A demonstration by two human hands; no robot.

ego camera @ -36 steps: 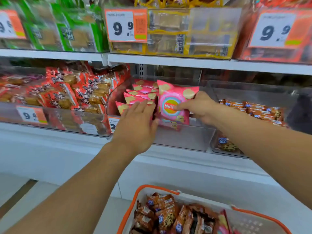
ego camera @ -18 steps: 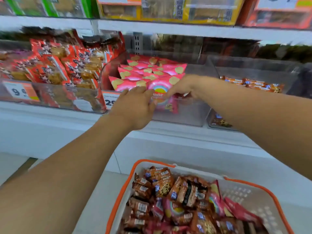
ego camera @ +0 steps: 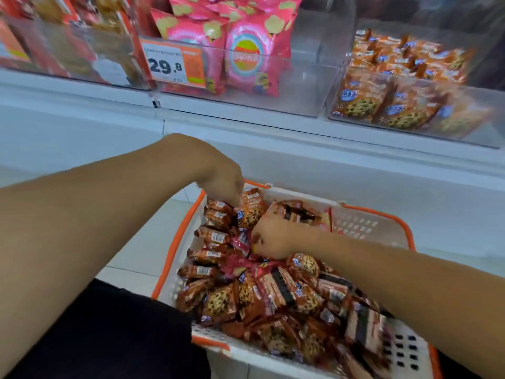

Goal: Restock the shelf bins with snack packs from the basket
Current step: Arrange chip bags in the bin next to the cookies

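Nearest lies the white basket (ego camera: 363, 222) with its orange rim, heaped with cookie packs (ego camera: 218, 305) and a few pink chip bags (ego camera: 236, 265). Both hands are down in the heap: the right hand (ego camera: 273, 239) has its fingers curled around a pink bag, while the left hand (ego camera: 224, 184) pinches at a brown cookie pack by the far rim. This looks like the picking step. Next, each pack must be lifted to its matching bin: the pink chip bin (ego camera: 297, 86) or the cookie bin (ego camera: 470, 116) beyond.

Basket (ego camera: 366, 224) packed with snack packs (ego camera: 276, 294) — bare far-right corner; middle bin (ego camera: 306, 86) right half open.
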